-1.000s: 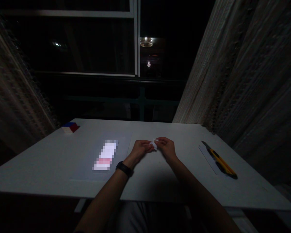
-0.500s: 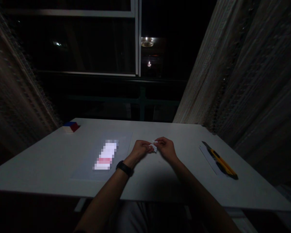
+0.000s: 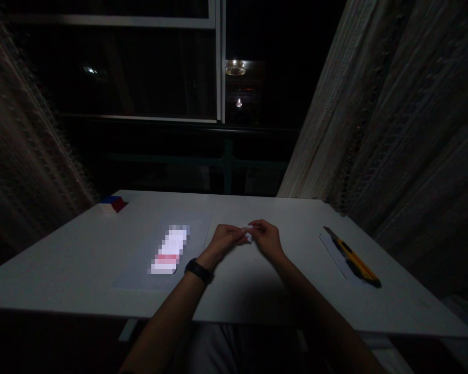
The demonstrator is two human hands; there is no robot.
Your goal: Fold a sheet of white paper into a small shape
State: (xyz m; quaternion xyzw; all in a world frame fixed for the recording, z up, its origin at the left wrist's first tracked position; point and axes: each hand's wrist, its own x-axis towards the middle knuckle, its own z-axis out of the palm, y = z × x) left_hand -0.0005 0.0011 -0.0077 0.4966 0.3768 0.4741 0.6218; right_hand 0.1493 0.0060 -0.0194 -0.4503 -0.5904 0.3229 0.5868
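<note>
Both my hands meet over the middle of the white table (image 3: pixel 81 259). My left hand (image 3: pixel 224 240), with a black watch on its wrist, pinches one side of a small white piece of paper (image 3: pixel 248 233). My right hand (image 3: pixel 268 239) pinches the other side, fingers curled over it. The paper is tiny and mostly hidden between the fingertips. The hands hover just above the tabletop.
A yellow and black utility knife (image 3: pixel 354 258) lies on a white strip at the right. A blurred white and pink item (image 3: pixel 170 249) rests on a grey sheet to the left. A red and blue block (image 3: pixel 112 203) sits at the far left corner. Curtains flank a dark window.
The hands have drawn slightly closer together, and less of the paper shows between the fingertips. Nothing else has moved.
</note>
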